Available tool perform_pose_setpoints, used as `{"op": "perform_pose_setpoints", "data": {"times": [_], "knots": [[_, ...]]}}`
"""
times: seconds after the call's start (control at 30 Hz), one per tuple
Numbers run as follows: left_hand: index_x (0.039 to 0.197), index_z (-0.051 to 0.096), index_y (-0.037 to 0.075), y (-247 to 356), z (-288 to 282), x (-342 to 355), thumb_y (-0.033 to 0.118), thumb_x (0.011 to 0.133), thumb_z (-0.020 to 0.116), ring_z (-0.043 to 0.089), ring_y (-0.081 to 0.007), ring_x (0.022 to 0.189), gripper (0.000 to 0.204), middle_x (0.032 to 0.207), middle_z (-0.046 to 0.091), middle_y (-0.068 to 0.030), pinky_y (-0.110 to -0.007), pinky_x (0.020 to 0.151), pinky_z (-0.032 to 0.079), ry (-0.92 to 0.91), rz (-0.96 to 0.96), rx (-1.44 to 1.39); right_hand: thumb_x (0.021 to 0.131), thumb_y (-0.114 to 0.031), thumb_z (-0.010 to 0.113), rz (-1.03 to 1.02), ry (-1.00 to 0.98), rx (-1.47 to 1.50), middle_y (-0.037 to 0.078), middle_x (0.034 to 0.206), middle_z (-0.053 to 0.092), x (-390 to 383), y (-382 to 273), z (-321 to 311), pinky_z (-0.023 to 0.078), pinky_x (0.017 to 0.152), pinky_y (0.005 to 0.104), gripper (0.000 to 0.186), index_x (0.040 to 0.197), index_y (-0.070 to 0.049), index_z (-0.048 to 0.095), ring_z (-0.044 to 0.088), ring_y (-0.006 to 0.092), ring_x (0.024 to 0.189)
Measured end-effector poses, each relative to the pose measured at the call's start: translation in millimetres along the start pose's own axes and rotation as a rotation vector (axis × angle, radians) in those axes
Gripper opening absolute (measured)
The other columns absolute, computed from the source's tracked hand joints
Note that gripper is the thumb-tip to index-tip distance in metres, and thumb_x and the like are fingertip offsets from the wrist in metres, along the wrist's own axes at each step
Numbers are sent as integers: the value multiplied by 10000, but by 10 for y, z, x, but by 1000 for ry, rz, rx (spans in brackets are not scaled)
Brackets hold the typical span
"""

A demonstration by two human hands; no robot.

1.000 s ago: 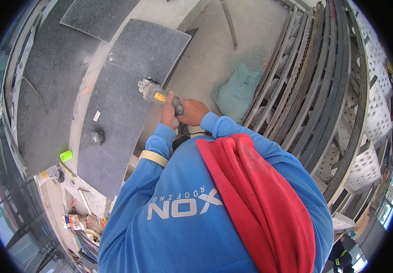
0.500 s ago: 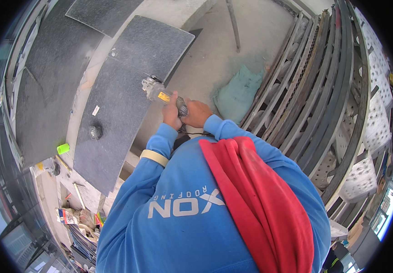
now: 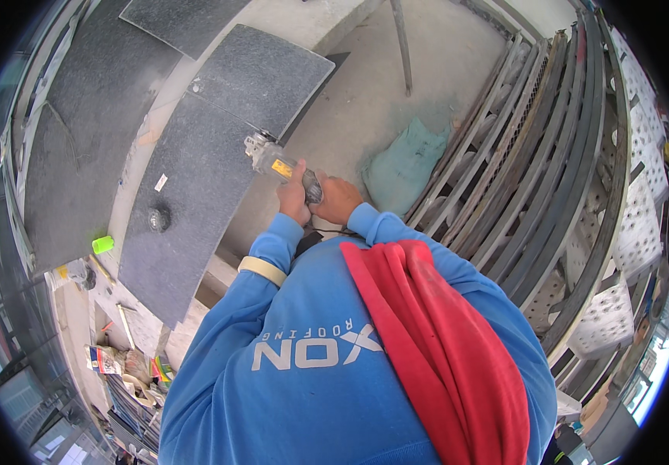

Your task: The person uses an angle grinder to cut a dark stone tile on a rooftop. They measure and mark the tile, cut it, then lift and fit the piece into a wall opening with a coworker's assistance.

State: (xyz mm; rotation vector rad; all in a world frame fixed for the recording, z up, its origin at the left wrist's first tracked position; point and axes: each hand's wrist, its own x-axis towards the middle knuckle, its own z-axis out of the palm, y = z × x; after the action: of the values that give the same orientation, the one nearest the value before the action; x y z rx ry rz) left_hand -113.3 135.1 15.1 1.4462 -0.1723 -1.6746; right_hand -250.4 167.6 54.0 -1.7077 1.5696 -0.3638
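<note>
Both hands are closed around an angle grinder (image 3: 282, 164), its metal head at the right edge of a dark grey stone slab (image 3: 187, 163). My left hand (image 3: 294, 200) grips the body beside a yellow label. Farther back, my right hand (image 3: 339, 200) wraps the rear of the tool. A thin straight line, apparently a cut, runs across the slab from the grinder's head toward the upper left. The disc is mostly hidden by the head. On the slab lie a small white sticker (image 3: 161, 182) and a round dark object (image 3: 158, 218).
More dark slabs (image 3: 94, 147) stand to the left. A bright green cup-like object (image 3: 103, 245) sits near their lower edge. Long metal bars (image 3: 536, 155) are stacked on the right. A teal bag or cloth (image 3: 408, 167) lies on the concrete floor (image 3: 427, 70). A cord trails below my hands.
The view has turned slightly, shifting the surroundings a little. Both hands keep their hold on the angle grinder, whose head stays at the slab's edge.
</note>
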Motion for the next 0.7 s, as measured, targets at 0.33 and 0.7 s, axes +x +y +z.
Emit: {"op": "perform_pose_setpoints", "data": {"times": [0.33, 0.7], "knots": [[1191, 621, -40, -144, -31, 70, 268, 923, 786, 659, -179, 890, 440, 1064, 667, -82, -359, 766, 553, 13, 19, -16, 726, -258, 760, 12, -11, 14, 281, 958, 711, -44, 42, -23, 558, 811, 555, 621, 1246, -4, 533, 691, 475, 909], [1137, 628, -9, -166, 15, 24, 275, 942, 763, 667, -189, 800, 370, 971, 668, -72, -372, 691, 564, 38, 22, -22, 729, -273, 766, 27, -13, -1, 275, 983, 710, -84, 28, -54, 557, 816, 545, 654, 1279, -10, 531, 692, 466, 924]]}}
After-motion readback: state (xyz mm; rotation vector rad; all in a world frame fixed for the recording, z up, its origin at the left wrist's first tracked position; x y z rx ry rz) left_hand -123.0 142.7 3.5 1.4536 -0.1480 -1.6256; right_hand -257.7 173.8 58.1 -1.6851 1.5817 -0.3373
